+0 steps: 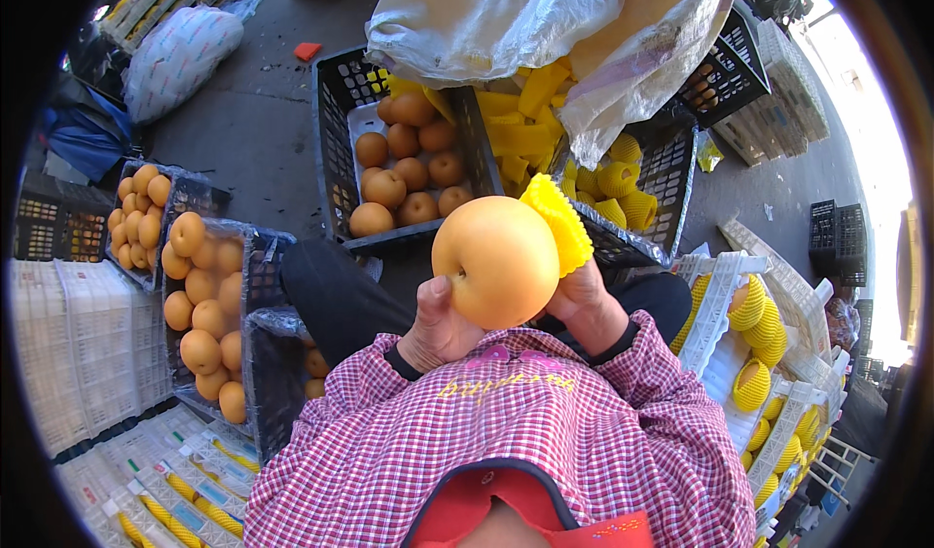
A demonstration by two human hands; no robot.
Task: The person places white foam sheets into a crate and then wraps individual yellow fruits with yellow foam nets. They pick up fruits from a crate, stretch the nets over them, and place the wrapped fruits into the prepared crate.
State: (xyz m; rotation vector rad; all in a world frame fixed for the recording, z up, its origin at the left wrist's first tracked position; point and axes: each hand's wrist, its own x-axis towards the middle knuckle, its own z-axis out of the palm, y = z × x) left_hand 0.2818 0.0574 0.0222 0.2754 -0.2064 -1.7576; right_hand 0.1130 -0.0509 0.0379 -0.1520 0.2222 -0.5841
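Note:
A large round orange-brown pear [496, 263] is held up close to the camera by my left hand [446, 322], its thumb against the lower left side. My right hand [587, 303] grips a yellow foam net sleeve [558, 223], which touches the pear's right side; the fingers behind it are partly hidden. Beyond the pear stands a black plastic crate [332, 176] with more bare pears [383, 188]. To its right lie flat yellow foam sleeves [522, 139] beneath a translucent plastic bag [496, 30]. Another lined crate [682, 190] holds pears in yellow foam [619, 178].
Crates of bare pears [201, 351] stand at the left beside stacked white crates [95, 343]. At the right, white crates [719, 314] hold foam-wrapped pears [751, 385]. A stuffed white bag [182, 59] lies on the grey floor [241, 139]. Black crates [838, 241] stand farther right.

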